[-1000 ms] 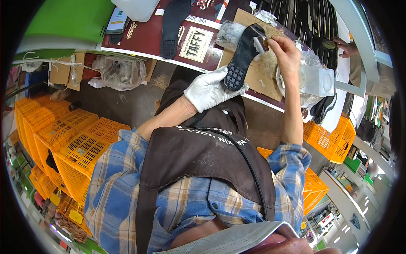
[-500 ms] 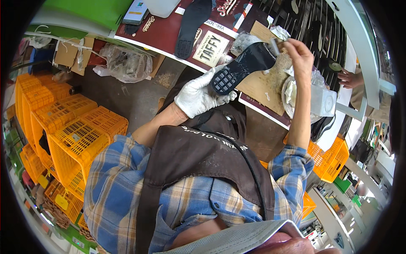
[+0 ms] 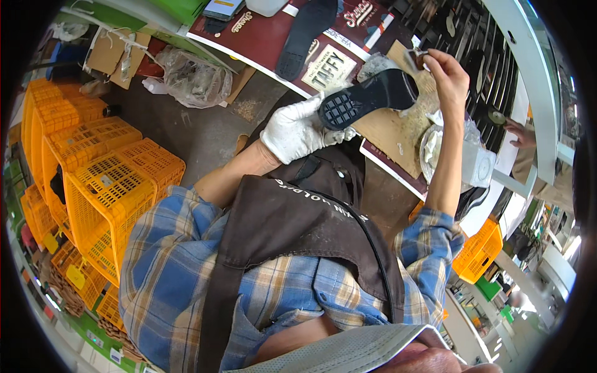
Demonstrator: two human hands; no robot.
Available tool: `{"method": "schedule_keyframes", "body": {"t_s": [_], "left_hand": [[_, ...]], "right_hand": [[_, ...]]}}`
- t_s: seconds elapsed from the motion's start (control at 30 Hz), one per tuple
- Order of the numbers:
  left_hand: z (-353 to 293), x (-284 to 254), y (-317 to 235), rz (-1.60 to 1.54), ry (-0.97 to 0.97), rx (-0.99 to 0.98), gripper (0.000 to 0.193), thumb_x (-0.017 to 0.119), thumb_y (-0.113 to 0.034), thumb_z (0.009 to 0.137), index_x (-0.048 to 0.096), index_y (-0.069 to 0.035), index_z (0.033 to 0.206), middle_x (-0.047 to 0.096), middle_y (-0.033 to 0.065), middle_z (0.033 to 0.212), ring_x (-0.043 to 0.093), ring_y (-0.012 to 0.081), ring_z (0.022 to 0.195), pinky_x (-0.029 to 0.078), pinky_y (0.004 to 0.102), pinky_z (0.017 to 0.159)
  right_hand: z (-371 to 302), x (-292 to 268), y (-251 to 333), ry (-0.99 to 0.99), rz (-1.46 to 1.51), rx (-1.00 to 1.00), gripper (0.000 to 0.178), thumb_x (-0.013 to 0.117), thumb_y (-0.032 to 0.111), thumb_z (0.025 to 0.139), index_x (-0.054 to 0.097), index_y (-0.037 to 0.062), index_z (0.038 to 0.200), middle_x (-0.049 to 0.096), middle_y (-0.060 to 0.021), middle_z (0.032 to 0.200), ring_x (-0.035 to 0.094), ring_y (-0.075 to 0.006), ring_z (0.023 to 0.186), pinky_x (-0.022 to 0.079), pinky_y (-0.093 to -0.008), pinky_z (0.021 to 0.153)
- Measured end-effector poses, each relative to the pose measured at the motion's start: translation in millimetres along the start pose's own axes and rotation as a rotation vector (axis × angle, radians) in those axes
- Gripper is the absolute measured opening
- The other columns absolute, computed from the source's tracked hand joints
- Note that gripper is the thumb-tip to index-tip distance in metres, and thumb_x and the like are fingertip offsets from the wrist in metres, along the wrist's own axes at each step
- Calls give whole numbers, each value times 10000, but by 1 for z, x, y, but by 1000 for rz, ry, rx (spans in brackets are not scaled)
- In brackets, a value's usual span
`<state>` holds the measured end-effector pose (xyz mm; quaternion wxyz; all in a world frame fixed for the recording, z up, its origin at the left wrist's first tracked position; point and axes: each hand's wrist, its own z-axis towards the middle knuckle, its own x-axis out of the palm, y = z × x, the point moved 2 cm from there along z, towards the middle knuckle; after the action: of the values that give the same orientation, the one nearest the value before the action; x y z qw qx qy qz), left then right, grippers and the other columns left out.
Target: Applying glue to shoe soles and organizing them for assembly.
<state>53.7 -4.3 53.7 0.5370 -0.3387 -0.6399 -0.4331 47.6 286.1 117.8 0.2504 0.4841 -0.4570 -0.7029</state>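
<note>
The left hand (image 3: 297, 129), in a white glove, grips a black shoe sole (image 3: 368, 98). The right hand (image 3: 446, 74) pinches a small brush (image 3: 415, 58) at it. Best hold the sole steady and dab gently.

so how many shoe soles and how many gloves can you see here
black soles: 2, one in the left hand at, one lying on the bench at
white gloves: 1, on the left hand at; the right hand is bare
total: 3
</note>
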Motion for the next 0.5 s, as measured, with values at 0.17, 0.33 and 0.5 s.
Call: {"method": "schedule_keyframes", "body": {"t_s": [0.17, 0.33, 0.5], "left_hand": [[2, -1, -1, 65, -78, 11, 483, 382, -303, 1018, 380, -2, 1395, 508, 249, 1302, 574, 421, 1095, 527, 468, 902], [2, 3, -1, 68, -75, 1, 484, 349, -307, 1026, 394, 28, 1373, 520, 266, 1274, 580, 415, 1079, 536, 447, 884], [4, 9, 3, 66, -98, -11, 502, 327, -309, 1029, 365, 36, 1393, 516, 271, 1277, 595, 416, 1040, 536, 445, 870]], "right_hand": [[-7, 22, 29, 401, -291, -300, 177, 683, 36, 865, 687, -27, 1030, 698, -60, 908, 657, -137, 832, 510, -240, 767], [-5, 26, 35, 272, 104, 12, 162, 660, -6, 866, 678, -47, 1022, 697, -88, 916, 670, -146, 823, 548, -265, 776], [0, 21, 30, 141, -22, -80, 180, 675, 59, 869, 680, -42, 1018, 689, -61, 879, 635, -105, 813, 495, -243, 731]]}}
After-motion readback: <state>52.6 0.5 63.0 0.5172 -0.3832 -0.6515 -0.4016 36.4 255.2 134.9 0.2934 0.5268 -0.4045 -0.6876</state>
